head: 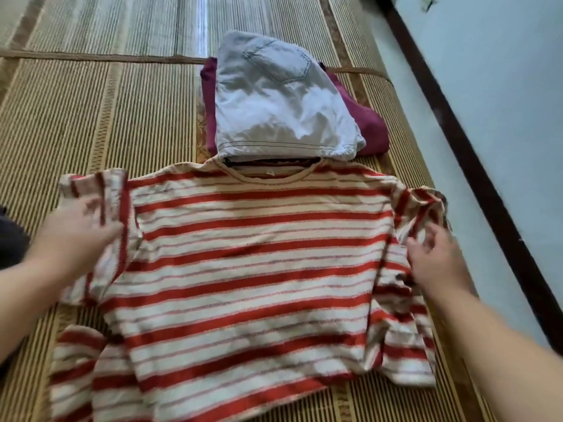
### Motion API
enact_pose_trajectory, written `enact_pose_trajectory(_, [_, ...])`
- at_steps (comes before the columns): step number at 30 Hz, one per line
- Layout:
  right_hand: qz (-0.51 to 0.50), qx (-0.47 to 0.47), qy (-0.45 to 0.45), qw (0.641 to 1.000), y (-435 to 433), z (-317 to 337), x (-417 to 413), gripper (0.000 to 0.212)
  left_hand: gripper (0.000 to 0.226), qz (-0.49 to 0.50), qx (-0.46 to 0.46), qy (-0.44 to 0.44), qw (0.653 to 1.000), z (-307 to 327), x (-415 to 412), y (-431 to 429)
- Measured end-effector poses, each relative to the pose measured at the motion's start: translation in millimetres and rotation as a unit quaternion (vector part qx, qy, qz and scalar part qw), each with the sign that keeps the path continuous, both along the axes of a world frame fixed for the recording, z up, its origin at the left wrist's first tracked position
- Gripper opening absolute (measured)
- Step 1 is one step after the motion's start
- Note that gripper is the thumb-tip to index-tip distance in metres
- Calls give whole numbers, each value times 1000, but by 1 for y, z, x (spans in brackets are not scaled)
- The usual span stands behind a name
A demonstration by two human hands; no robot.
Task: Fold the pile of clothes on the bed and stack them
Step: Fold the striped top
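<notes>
Currently: striped shirt (pixel 253 269) flat, collar pointing away toward stack (pixel 283 99); left hand (pixel 79 229) grasping left sleeve (pixel 97 190), right hand (pixel 435 257) fingers loose on right sleeve (pixel 420 208).

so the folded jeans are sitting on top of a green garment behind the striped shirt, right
Not quite: in the head view the folded jeans sit on a dark red garment, not a green one. They do lie behind the striped shirt, which is spread on the mat.
</notes>
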State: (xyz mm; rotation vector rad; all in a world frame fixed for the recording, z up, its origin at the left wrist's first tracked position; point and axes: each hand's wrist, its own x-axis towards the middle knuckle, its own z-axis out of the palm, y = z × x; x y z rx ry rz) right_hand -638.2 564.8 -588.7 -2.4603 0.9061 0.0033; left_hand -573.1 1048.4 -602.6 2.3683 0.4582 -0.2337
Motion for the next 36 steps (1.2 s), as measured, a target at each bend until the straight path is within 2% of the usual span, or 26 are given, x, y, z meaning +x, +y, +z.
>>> enact_pose_trajectory(3, [-1,21,94,995,29,-20,-71,52,65,-49,61,120,990,-7,-68,-28])
enact_pose_trajectory(6, [-38,21,134,990,49,-25,-120,59,80,-72,112,197,971,-17,-126,-32])
enact_pose_trajectory(8, [-76,31,151,985,54,-22,-139,61,87,-31,121,192,973,-21,-150,-31])
enact_pose_trajectory(10, [-98,38,168,980,55,-17,-152,61,91,61,113,200,971,-19,-168,-30])
enact_pose_trajectory(12, [-90,48,173,980,57,-10,-160,62,74,69,129,216,965,-19,-179,-24])
enact_pose_trajectory(15, [5,26,225,974,64,-2,-166,70,24,-7,125,153,980,-17,-187,-20])
enact_pose_trajectory(17, [64,-22,262,963,66,-2,-166,62,21,-37,98,136,985,-14,-187,-19])
enact_pose_trajectory(20, [77,-56,198,976,65,0,-162,26,28,-30,-29,109,993,-10,-181,-12])
enact_pose_trajectory(21, [83,-65,175,979,66,4,-160,23,29,-15,-63,78,995,-7,-179,-10])
enact_pose_trajectory(22, [84,-75,150,982,65,7,-157,23,28,-4,-69,31,997,-3,-177,-8])
enact_pose_trajectory(24, [75,-64,110,989,63,11,-153,21,32,7,-9,-61,998,2,-173,-4])
enact_pose_trajectory(26, [74,-7,139,988,65,13,-152,12,35,43,24,-98,994,5,-173,-1])
enact_pose_trajectory(28, [122,15,256,959,67,10,-156,46,20,71,-115,-50,990,9,-173,-1])
enact_pose_trajectory(29, [144,-8,308,941,67,7,-159,59,14,52,-186,10,981,6,-174,-1])
enact_pose_trajectory(30, [154,-42,327,931,66,2,-161,62,21,-9,-214,68,974,1,-175,0])
enact_pose_trajectory(32, [121,-73,309,940,68,1,-164,37,32,-145,-105,189,966,-8,-187,5])
enact_pose_trajectory(34, [109,-61,238,963,69,5,-167,2,17,-184,46,228,955,-12,-193,4])
enact_pose_trajectory(35, [107,-38,199,973,69,7,-169,12,14,-186,82,196,959,-11,-196,5])
enact_pose_trajectory(36, [104,-6,159,982,67,9,-171,18,14,-185,69,147,969,-9,-199,6])
